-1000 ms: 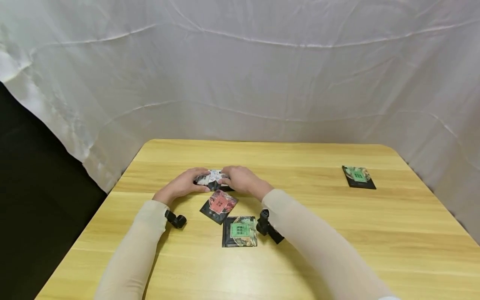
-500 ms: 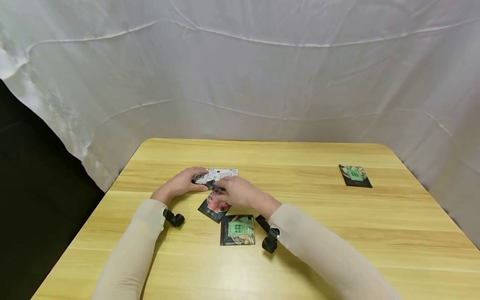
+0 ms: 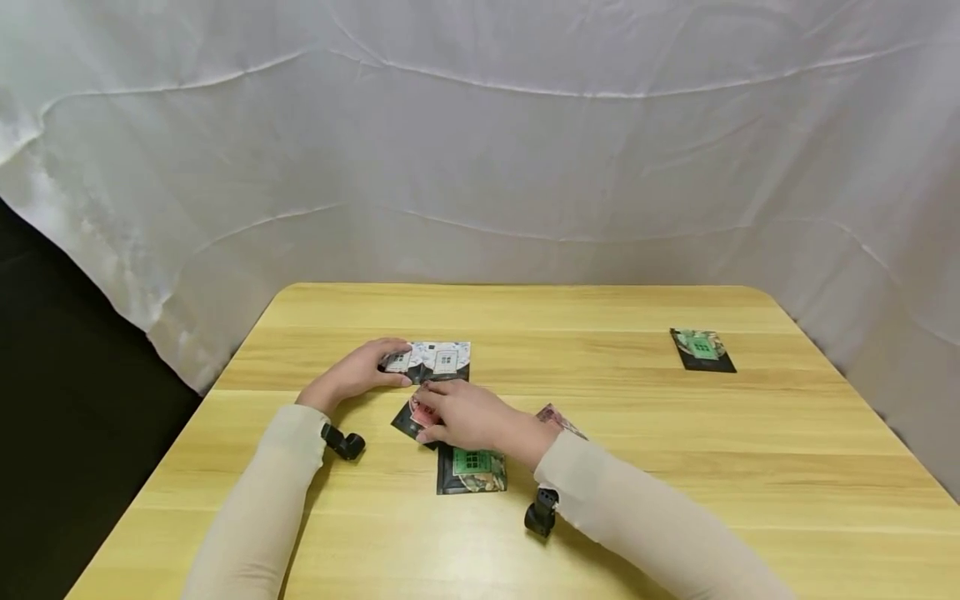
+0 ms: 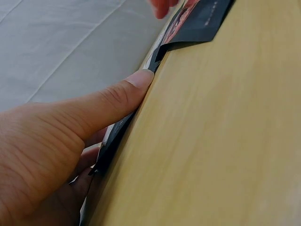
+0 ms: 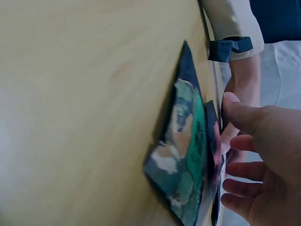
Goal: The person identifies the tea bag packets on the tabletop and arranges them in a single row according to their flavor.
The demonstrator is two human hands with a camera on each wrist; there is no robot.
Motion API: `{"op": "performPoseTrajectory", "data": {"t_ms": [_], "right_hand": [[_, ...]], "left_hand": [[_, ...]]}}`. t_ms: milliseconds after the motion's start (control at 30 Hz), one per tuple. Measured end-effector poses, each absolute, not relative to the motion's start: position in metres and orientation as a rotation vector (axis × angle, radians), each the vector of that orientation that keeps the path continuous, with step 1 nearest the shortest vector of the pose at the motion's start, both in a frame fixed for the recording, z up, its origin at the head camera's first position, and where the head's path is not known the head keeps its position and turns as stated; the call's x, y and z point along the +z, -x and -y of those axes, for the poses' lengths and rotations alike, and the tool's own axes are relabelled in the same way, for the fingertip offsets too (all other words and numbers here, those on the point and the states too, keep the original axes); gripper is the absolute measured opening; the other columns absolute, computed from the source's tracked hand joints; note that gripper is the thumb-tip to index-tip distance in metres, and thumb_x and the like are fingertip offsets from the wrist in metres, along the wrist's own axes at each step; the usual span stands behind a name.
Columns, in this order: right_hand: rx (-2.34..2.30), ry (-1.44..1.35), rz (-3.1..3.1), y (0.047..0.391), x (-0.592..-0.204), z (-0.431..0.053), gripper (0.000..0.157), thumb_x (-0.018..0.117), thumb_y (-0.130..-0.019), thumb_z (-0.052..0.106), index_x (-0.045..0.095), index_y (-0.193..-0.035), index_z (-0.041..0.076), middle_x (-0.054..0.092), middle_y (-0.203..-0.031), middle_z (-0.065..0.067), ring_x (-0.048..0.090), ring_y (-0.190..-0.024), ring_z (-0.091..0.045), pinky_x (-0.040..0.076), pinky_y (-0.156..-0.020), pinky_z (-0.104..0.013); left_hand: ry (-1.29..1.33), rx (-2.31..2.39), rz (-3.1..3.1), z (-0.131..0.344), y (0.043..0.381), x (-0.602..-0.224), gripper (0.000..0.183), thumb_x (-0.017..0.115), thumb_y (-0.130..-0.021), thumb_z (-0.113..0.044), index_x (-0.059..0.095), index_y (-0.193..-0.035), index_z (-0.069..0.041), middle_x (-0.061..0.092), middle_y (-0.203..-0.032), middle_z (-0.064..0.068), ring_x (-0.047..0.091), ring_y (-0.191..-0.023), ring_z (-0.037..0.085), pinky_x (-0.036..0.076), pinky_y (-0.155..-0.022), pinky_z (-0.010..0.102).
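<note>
Two white-labelled black sachets lie side by side on the table in the head view. My left hand (image 3: 358, 368) holds the left sachet (image 3: 400, 362), thumb along its near edge and fingers toward its far side. To the right lies the other white sachet (image 3: 447, 360), with no hand on it. My right hand (image 3: 474, 417) spans the red-labelled sachet (image 3: 406, 423), thumb at the near edge and fingertips at the far part; the palm hides some of it. A green-labelled sachet (image 3: 471, 481) lies partly under the right hand, its picture side filling much of the right wrist view.
Another red sachet (image 3: 553, 416) peeks out beyond the right wrist, mostly covered by the arm. At the far right of the wooden table (image 3: 637, 517) lies a second green sachet (image 3: 702, 350). A pale curtain (image 3: 525, 167) hangs behind the table.
My right hand has left the right white sachet and moved nearer, over the red one. The red sachet by the right wrist has come into sight. My left hand has stayed put.
</note>
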State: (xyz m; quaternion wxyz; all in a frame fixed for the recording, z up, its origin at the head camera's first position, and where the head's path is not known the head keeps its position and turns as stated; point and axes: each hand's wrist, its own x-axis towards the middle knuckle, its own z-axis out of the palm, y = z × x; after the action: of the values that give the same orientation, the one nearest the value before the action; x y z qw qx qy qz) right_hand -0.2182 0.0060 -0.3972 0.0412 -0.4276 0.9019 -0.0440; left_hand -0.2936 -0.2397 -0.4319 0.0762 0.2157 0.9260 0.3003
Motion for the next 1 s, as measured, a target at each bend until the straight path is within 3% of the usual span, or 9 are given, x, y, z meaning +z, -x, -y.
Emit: {"op": "performPoseTrajectory", "data": {"t_ms": [167,300,800,900,1000], "right_hand": [[-0.004,1.344,-2.768,0.213,-0.402,-0.007,0.065,0.049,-0.097,0.055,0.044,-0.149,0.016,0.043,-0.148,-0.018,0.049,-0.13,-0.028,0.044,-0.104,-0.037],[0.063,1.329,-2.779,0.21,-0.403,-0.008,0.064,0.05,-0.097,0.054,0.045,-0.148,0.017,0.043,-0.147,-0.018,0.048,-0.131,-0.027,0.041,-0.107,-0.035],[0.035,1.201,-2.835,0.2,-0.403,-0.023,0.057,0.051,-0.099,0.048,0.047,-0.147,0.018,0.047,-0.145,-0.018,0.053,-0.126,-0.031,0.046,-0.103,-0.038],[0.008,1.208,-2.857,0.2,-0.403,-0.028,0.053,0.053,-0.099,0.046,0.051,-0.145,0.019,0.052,-0.141,-0.018,0.057,-0.12,-0.031,0.049,-0.099,-0.038],[-0.012,1.212,-2.892,0.2,-0.402,-0.032,0.048,0.054,-0.098,0.047,0.061,-0.135,0.017,0.061,-0.123,-0.012,0.065,-0.102,-0.026,0.054,-0.089,-0.036]], "left_hand": [[-0.65,0.897,-2.772,0.24,0.293,-0.434,0.072,0.075,-0.087,-0.039,0.047,-0.145,-0.008,0.041,-0.15,0.017,0.032,-0.139,0.037,0.024,-0.114,0.055],[-0.631,0.915,-2.763,0.24,0.293,-0.434,0.072,0.074,-0.087,-0.04,0.047,-0.146,-0.009,0.04,-0.15,0.016,0.031,-0.14,0.037,0.024,-0.114,0.055],[-0.63,0.92,-2.76,0.239,0.293,-0.433,0.074,0.074,-0.086,-0.041,0.046,-0.147,-0.009,0.039,-0.151,0.017,0.031,-0.14,0.038,0.023,-0.115,0.055],[-0.644,0.92,-2.763,0.239,0.293,-0.433,0.073,0.075,-0.087,-0.04,0.046,-0.146,-0.008,0.04,-0.15,0.017,0.031,-0.14,0.038,0.023,-0.115,0.055],[-0.655,0.926,-2.766,0.239,0.294,-0.433,0.073,0.075,-0.086,-0.038,0.046,-0.146,-0.007,0.041,-0.15,0.017,0.032,-0.139,0.038,0.023,-0.115,0.054]]}}
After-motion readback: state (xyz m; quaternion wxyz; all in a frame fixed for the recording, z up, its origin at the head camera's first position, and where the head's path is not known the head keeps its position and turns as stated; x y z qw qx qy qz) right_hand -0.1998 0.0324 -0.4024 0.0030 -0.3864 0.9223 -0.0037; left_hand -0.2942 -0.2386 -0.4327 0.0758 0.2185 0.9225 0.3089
